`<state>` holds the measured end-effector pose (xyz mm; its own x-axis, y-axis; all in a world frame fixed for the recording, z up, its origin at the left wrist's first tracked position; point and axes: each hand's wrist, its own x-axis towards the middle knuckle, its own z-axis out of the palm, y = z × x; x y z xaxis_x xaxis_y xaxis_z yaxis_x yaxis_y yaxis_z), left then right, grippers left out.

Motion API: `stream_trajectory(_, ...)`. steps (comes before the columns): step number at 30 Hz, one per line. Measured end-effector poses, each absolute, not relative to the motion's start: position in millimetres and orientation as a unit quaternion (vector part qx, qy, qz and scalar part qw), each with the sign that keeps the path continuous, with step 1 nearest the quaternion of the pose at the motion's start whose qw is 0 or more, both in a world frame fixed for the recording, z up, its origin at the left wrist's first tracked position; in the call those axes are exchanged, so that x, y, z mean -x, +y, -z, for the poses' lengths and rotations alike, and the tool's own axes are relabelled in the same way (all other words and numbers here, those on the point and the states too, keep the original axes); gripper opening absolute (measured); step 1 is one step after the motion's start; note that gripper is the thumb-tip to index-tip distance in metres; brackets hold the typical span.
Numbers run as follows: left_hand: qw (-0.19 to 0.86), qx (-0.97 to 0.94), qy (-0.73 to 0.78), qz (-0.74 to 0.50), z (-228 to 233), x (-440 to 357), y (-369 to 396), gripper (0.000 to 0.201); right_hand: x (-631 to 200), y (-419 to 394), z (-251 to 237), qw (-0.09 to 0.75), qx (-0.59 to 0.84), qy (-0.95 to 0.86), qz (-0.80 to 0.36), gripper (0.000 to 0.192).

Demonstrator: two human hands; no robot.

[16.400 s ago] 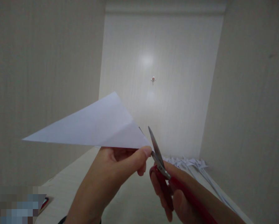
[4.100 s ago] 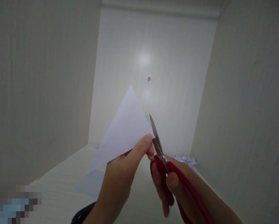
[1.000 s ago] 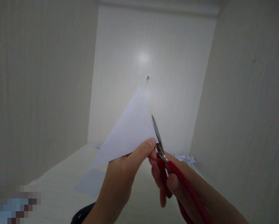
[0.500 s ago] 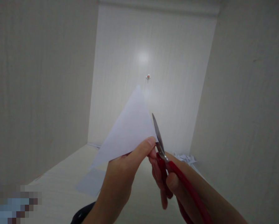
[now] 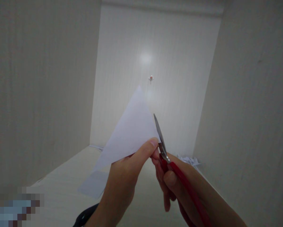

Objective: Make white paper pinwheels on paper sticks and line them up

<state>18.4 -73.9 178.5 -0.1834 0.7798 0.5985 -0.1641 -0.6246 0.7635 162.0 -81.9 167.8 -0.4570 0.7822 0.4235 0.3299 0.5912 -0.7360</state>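
The left hand (image 5: 122,176) pinches a folded white paper triangle (image 5: 132,129) between thumb and fingers at its lower right corner, the sheet rising up and away from the hand. Just to its right, the right hand (image 5: 176,186) grips red-handled scissors (image 5: 166,157), fingers through the loops (blades nearly closed, lying along the paper's right edge). Beyond the right hand lie paper scraps (image 5: 188,160); below the left, a flat sheet (image 5: 94,187) rests on the pale surface (image 5: 61,201).

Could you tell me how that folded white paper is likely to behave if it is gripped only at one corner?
The folded paper probably stays fairly stiff: pinched by the left hand, it stands up without drooping. It looks thin, so likely very light and easily creased.
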Motion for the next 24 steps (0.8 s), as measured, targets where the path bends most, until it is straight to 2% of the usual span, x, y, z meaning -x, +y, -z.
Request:
stream_trajectory(8, 0.323, -0.551, 0.307, -0.706, -178.9, -16.6, -75.3, 0.027, -168.1, -81.6, -174.0, 0.37, 0.353, -0.809, -0.29, 0.041)
stream_trajectory(13, 0.313, -0.547, 0.323, -0.706, -181.3, -16.3, -76.3, 0.028, -168.1, -79.8, -161.8, 0.413, 0.353, -0.795, -0.27, 0.041)
stream_trajectory(24, 0.321, -0.569, 0.299, -0.695, -177.2, -15.1, -74.4, 0.036, -162.9, -83.1, -174.4, 0.388, 0.381, -0.798, -0.261, 0.064)
